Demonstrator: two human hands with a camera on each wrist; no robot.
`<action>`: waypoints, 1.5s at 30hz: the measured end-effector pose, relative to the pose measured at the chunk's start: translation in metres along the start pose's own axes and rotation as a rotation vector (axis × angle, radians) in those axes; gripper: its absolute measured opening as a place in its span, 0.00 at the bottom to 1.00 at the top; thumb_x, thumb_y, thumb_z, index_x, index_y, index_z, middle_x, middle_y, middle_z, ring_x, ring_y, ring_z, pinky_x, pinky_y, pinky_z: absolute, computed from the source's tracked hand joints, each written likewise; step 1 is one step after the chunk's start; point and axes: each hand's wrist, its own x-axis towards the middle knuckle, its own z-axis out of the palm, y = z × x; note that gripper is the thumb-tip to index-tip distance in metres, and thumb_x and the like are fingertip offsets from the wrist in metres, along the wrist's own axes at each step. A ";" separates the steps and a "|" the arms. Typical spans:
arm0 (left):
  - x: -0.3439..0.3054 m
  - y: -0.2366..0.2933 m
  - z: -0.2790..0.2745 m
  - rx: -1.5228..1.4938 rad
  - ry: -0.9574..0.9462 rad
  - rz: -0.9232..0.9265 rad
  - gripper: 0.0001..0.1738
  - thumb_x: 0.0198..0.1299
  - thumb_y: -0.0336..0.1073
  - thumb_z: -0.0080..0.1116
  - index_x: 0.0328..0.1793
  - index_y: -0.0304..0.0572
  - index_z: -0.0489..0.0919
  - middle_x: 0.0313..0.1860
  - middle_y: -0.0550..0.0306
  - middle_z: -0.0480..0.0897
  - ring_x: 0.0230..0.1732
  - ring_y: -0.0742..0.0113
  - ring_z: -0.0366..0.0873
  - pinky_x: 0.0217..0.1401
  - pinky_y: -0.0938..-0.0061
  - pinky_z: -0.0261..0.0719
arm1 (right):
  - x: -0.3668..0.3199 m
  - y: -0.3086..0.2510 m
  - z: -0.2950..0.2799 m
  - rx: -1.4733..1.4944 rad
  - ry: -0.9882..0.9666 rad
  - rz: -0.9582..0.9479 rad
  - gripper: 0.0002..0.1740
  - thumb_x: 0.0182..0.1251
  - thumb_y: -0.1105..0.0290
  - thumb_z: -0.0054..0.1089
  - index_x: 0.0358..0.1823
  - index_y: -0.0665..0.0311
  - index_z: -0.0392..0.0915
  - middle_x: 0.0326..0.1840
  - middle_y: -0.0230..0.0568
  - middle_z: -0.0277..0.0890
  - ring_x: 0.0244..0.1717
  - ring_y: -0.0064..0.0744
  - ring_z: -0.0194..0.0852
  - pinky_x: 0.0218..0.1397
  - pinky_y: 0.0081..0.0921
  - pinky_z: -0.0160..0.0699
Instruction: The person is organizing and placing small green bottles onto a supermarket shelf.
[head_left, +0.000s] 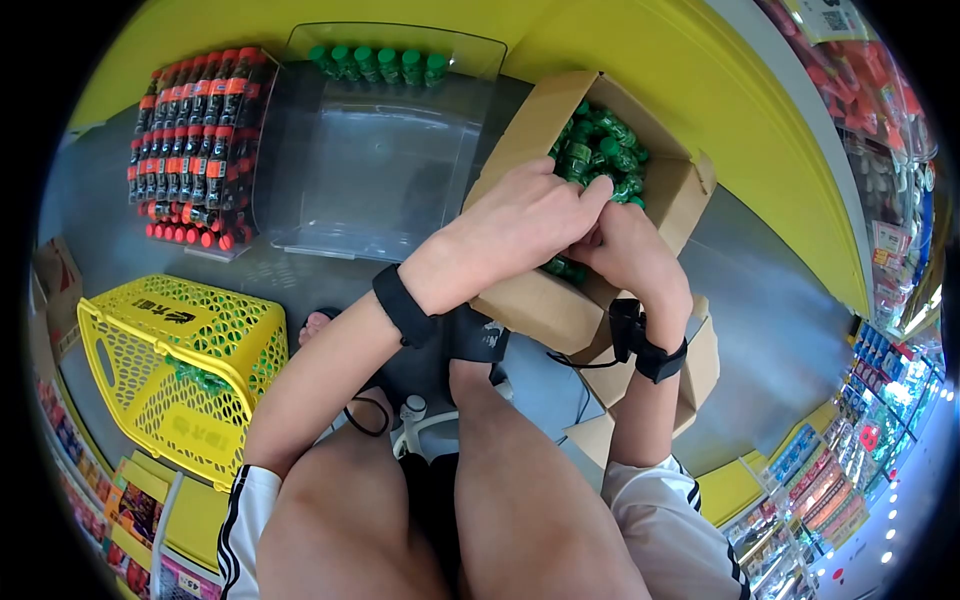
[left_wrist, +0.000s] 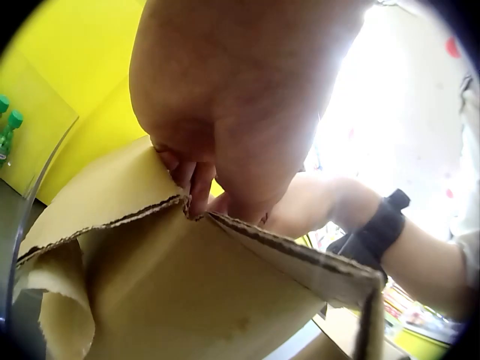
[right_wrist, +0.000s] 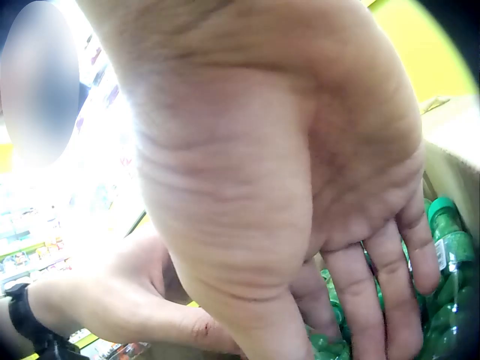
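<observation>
Both hands reach into a cardboard box packed with small green-capped bottles. My left hand crosses over its near side, palm down; its fingertips are hidden behind the hand and the box edge. Close beside it, my right hand points down among the bottles. In the right wrist view, the fingers of that hand lie fairly straight over the green bottles, with the thumb lower down. Torn cardboard flaps stand under the left hand.
Left of the box is a clear plastic bin with a row of green-capped bottles along its back. Stacked red-capped dark bottles stand farther left. A yellow basket holding green bottles sits at the lower left. Shop shelves line the right.
</observation>
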 end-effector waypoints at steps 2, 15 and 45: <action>-0.001 0.001 -0.001 -0.001 0.005 -0.012 0.16 0.63 0.29 0.70 0.50 0.34 0.73 0.27 0.47 0.86 0.35 0.43 0.86 0.49 0.58 0.77 | -0.002 -0.001 -0.001 0.003 0.021 0.011 0.16 0.62 0.64 0.82 0.43 0.69 0.90 0.35 0.54 0.91 0.41 0.57 0.91 0.49 0.48 0.89; -0.004 -0.002 0.001 -0.021 -0.071 -0.032 0.14 0.65 0.22 0.63 0.55 0.33 0.76 0.30 0.46 0.86 0.37 0.43 0.85 0.51 0.57 0.76 | -0.006 0.006 -0.006 0.047 0.223 -0.044 0.14 0.68 0.68 0.76 0.49 0.66 0.85 0.32 0.59 0.87 0.39 0.62 0.89 0.45 0.51 0.86; -0.014 0.007 -0.004 0.131 -0.003 0.012 0.11 0.60 0.26 0.65 0.49 0.33 0.81 0.42 0.49 0.85 0.48 0.50 0.86 0.63 0.59 0.83 | -0.047 -0.010 -0.024 0.077 0.287 -0.088 0.16 0.73 0.80 0.69 0.59 0.65 0.77 0.44 0.66 0.85 0.47 0.72 0.81 0.48 0.56 0.76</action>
